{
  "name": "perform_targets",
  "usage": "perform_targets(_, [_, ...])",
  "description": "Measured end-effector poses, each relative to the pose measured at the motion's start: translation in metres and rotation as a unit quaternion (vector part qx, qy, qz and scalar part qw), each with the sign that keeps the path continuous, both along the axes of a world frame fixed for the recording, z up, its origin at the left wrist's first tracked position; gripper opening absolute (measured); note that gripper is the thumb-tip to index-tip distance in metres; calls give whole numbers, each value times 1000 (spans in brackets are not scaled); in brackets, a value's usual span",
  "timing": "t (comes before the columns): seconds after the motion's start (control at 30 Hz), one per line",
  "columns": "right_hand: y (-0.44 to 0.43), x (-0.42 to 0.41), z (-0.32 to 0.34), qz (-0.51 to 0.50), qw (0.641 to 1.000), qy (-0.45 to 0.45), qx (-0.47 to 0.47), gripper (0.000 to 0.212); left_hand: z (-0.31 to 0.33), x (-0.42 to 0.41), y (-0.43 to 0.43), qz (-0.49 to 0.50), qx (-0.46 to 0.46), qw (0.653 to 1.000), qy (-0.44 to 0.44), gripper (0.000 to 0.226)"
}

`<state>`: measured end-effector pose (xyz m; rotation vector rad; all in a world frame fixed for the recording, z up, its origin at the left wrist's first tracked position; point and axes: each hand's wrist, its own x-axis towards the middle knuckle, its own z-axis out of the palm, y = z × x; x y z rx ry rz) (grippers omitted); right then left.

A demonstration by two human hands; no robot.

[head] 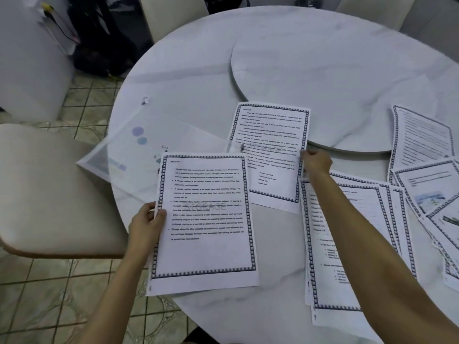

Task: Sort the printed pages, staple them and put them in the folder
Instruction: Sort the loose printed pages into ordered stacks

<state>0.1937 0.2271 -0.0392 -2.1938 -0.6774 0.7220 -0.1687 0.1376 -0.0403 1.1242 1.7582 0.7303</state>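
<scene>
Left hand (146, 223) grips a page (203, 219) watermarked "STORAGE" (text otherwise blurred); right hand (315, 161), arm outstretched, pinches a second page (270, 135) on the bench (198, 83).

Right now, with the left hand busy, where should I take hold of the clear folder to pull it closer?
Grip the clear folder at its near-left corner, which overhangs the table edge toward the chair. Come from the left and below: the fingers can pinch above and below there. It lies flat elsewhere, and the page held in the left hand covers its near-right part.
</scene>
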Motion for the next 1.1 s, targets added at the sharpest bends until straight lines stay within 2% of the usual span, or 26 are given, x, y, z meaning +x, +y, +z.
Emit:
perform_targets(0.13, [7, -5, 4, 39, 998, -5, 48, 13, 5, 8, 2, -18, 17, 1000, -7, 16])
perform_targets(0.23, [7, -10, 11, 86, 989, -60, 108, 18, 12, 11, 5, -22, 47, 998, -20, 17])
perform_targets(0.33, [3, -11, 25, 89, 978, -108, 156, 18, 21, 12, 7, -16, 80, 995, -54, 18])
perform_targets(0.5, [-20, 3, 42, 35, 971, -115, 205, 30, 40, 10, 8, 12, 119, 985, -124, 16])
perform_targets(0.57, [-38, 13, 44, 23, 972, -90, 218, 26, 46, 4, 8, 27, 127, 982, -138, 16])
perform_targets(0.83, [-118, 20, 21, 29, 981, 1, 193, 15, 71, -14, 25, 70, 159, 970, -171, 17])
perform_targets(1.0, [-159, 8, 0, 79, 987, 40, 133, 18, 66, -23, 43, 50, 148, 978, -142, 19])
perform_targets(1.1, [-177, 2, -11, 102, 985, 49, 127, 27, 54, -24, 54, 34, 130, 984, -121, 27])
